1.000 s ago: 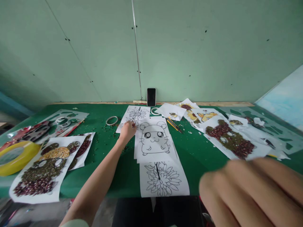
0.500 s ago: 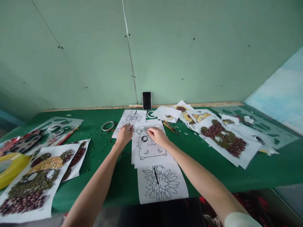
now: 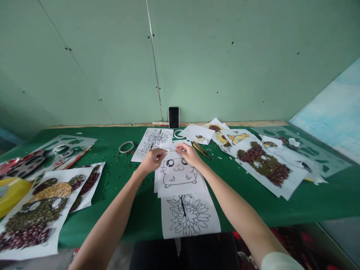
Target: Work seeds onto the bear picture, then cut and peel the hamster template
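Hamster drawing (image 3: 179, 176) lies at the centre of the frame on the green surface (image 3: 126, 217), its ears mostly covered by two hands. The left hand (image 3: 153, 160) reaches in over the sheet's upper left corner, thumb and fingers drawn together; the right hand (image 3: 189, 154) is above the upper right, fingers curled (whether either grasps anything thin, I cannot tell).

Below, at bottom centre, a flower drawing (image 3: 189, 217) runs under the hamster sheet and down to the front edge. Another flower page (image 3: 156, 137) is just behind the left hand. Beyond the right hand, a yellow utility knife (image 3: 201, 149) sits near a small bird picture (image 3: 197, 132), which crowds a white tape ring (image 3: 175, 134). A phone (image 3: 173, 117) leans on the wall at the back.

Loose seeds (image 3: 120, 157) are scattered left of centre around a grey ring (image 3: 120, 148). Farther out, a seed-covered picture (image 3: 45, 210) and a yellow tape roll (image 3: 17, 187) fill the lower left; a dark red and green picture (image 3: 264, 163) overlaps other papers at right.
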The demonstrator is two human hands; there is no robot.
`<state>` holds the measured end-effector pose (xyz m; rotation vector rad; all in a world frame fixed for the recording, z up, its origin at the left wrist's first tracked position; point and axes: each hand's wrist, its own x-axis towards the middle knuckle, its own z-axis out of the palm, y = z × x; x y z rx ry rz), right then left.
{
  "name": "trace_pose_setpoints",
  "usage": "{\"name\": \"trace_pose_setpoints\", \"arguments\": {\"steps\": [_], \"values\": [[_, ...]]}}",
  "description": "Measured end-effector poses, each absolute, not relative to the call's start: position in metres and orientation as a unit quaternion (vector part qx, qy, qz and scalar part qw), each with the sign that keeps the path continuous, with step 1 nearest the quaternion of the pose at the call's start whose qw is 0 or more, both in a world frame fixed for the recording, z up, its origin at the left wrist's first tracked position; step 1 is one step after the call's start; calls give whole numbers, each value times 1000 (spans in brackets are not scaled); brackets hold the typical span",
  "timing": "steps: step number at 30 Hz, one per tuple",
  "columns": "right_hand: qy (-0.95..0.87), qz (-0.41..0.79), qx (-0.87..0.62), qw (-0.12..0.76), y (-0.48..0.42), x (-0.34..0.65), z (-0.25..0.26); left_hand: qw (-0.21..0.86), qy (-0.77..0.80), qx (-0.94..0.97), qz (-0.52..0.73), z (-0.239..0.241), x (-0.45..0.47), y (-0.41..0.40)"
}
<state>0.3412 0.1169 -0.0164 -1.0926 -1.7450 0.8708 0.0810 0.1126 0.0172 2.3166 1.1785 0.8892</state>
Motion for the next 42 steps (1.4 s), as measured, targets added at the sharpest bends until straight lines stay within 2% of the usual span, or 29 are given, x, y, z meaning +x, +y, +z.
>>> {"name": "trace_pose_setpoints", "arguments": {"steps": [8,15,23,34,42], "values": [[-726,380,-431,377,122,354,-18,205,413,831,311,18,85,109],[-736,338,-475,344,132,384,-14,191,445,824,296,22,87,107],[-736,355,-467,337,134,406,-8,138,475,794,352,25,87,103],[-690,404,-461,386,140,408,-16,111,424,811,387,29,86,105],[-754,322,-449,357,128,379,-14,123,373,809,437,31,91,102]]}}
